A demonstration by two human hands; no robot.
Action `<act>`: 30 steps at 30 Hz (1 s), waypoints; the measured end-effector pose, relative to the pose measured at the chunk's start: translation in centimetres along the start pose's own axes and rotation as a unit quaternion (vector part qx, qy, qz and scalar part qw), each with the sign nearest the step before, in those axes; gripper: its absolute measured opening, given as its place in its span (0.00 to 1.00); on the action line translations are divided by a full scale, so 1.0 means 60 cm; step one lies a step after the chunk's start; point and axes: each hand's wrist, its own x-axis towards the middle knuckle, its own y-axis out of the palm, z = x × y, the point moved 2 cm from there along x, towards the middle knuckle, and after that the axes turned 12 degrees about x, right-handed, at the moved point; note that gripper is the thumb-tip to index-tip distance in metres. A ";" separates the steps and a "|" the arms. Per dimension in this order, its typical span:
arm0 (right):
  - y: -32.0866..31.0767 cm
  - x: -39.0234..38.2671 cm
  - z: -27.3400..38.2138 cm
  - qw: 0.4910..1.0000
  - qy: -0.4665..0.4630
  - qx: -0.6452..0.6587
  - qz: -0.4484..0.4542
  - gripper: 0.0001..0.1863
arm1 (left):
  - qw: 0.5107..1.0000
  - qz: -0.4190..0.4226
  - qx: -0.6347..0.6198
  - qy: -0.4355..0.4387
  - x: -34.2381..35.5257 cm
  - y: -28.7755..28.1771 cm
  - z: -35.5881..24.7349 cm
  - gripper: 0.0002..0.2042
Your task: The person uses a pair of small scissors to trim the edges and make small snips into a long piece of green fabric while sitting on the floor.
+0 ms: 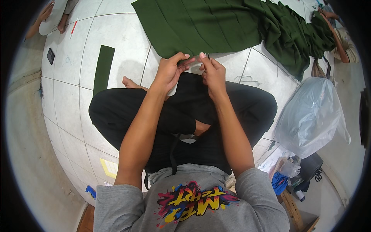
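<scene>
The green cloth (208,29) spreads just beyond the fingertips, its near edge reaching the left hand (172,69). That hand's thumb and forefinger are almost together at the edge; whether they grip it, I cannot tell. The right hand (213,73), just beside, has its thumb close against curled fingers; anything pinched there is too small to make out. The step seems to be fine edge work, calling next for a steady edge and a precise fingertip move. A green strip (104,67) lies left of the fingers; a plastic bag (313,116), well to their right.
</scene>
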 end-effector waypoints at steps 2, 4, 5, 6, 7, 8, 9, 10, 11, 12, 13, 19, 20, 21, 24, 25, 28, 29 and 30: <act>0.004 0.010 -0.010 0.999 -0.033 0.001 -0.003 0.12 | 1.000 -0.003 0.017 -0.014 0.007 -0.007 0.010 0.04; 0.013 0.019 -0.018 0.998 -0.067 0.022 0.005 0.10 | 1.000 0.004 0.011 0.000 0.011 -0.009 0.015 0.04; 0.013 0.022 -0.018 0.997 -0.071 0.017 0.003 0.10 | 1.000 0.007 0.009 0.007 0.011 -0.011 0.014 0.03; 0.011 0.024 -0.017 0.997 -0.076 0.011 0.001 0.09 | 1.000 0.003 0.019 0.000 0.012 -0.014 0.013 0.03; 0.008 0.026 -0.015 0.997 -0.081 0.005 -0.001 0.09 | 1.000 0.000 0.028 -0.008 0.012 -0.015 0.010 0.03; 0.007 0.027 -0.015 0.997 -0.078 0.001 0.002 0.09 | 0.999 -0.003 0.037 -0.015 0.012 -0.014 0.007 0.03; 0.005 0.028 -0.015 0.997 -0.075 -0.004 0.004 0.10 | 0.999 -0.009 0.034 -0.009 0.011 -0.013 0.004 0.02; 0.005 0.026 -0.012 0.997 -0.072 -0.009 0.005 0.10 | 0.999 -0.015 0.031 -0.003 0.010 -0.011 0.002 0.02; 0.005 0.025 -0.010 0.999 -0.040 0.011 -0.006 0.11 | 0.999 -0.020 0.028 0.003 0.009 -0.009 0.001 0.02; 0.005 0.024 -0.008 0.999 -0.007 0.031 -0.018 0.12 | 0.999 -0.024 0.030 0.002 0.008 -0.012 0.000 0.02; 0.005 0.023 -0.003 0.998 0.022 0.051 -0.030 0.14 | 0.999 -0.025 0.032 0.002 0.011 -0.016 -0.003 0.02; -0.039 0.076 -0.006 0.975 0.018 0.187 -0.122 0.13 | 0.995 -0.080 -0.035 0.051 0.012 -0.014 0.020 0.14; -0.038 0.074 0.000 0.974 0.025 0.194 -0.118 0.11 | 0.988 -0.109 -0.072 0.079 0.011 -0.010 0.035 0.19; -0.037 0.070 0.006 0.973 0.031 0.200 -0.114 0.10 | 0.994 -0.081 -0.065 0.045 0.005 0.006 0.063 0.27; -0.048 0.073 0.014 0.974 0.034 0.200 -0.099 0.08 | 0.999 -0.007 -0.006 -0.049 0.003 0.081 0.142 0.44; -0.054 0.074 0.012 0.976 0.035 0.194 -0.095 0.08 | 0.998 0.010 -0.019 -0.054 0.011 0.090 0.157 0.40; -0.055 0.070 0.010 0.981 0.037 0.168 -0.087 0.07 | 0.991 0.075 -0.108 -0.015 0.061 0.100 0.135 0.26; -0.053 0.069 0.014 0.983 0.035 0.162 -0.080 0.07 | 0.992 0.046 -0.118 0.002 0.069 0.104 0.135 0.22; -0.057 0.061 0.018 0.987 0.030 0.140 -0.078 0.07 | 0.992 0.016 -0.128 0.018 0.076 0.110 0.137 0.18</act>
